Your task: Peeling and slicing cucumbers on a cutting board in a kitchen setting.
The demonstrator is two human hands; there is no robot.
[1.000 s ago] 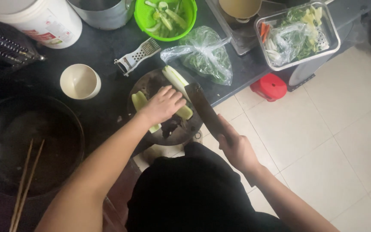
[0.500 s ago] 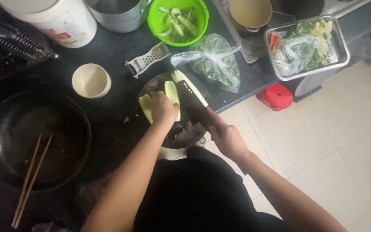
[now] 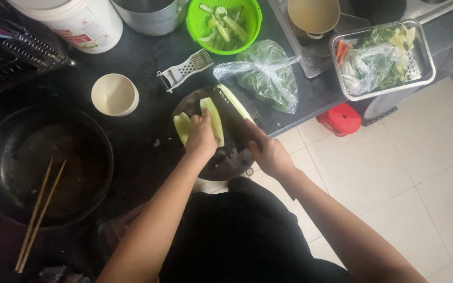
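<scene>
The left hand [image 3: 201,137] presses its fingers onto a pale green gourd strip [image 3: 213,119]; it looks wet, slippery and soft. The right hand [image 3: 268,153] is clenched around the cleaver [image 3: 230,126], best held by its handle.

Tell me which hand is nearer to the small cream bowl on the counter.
Left. The left hand presses the pale green vegetable, just right of the cream bowl. The right hand grips the cleaver farther right.
</scene>
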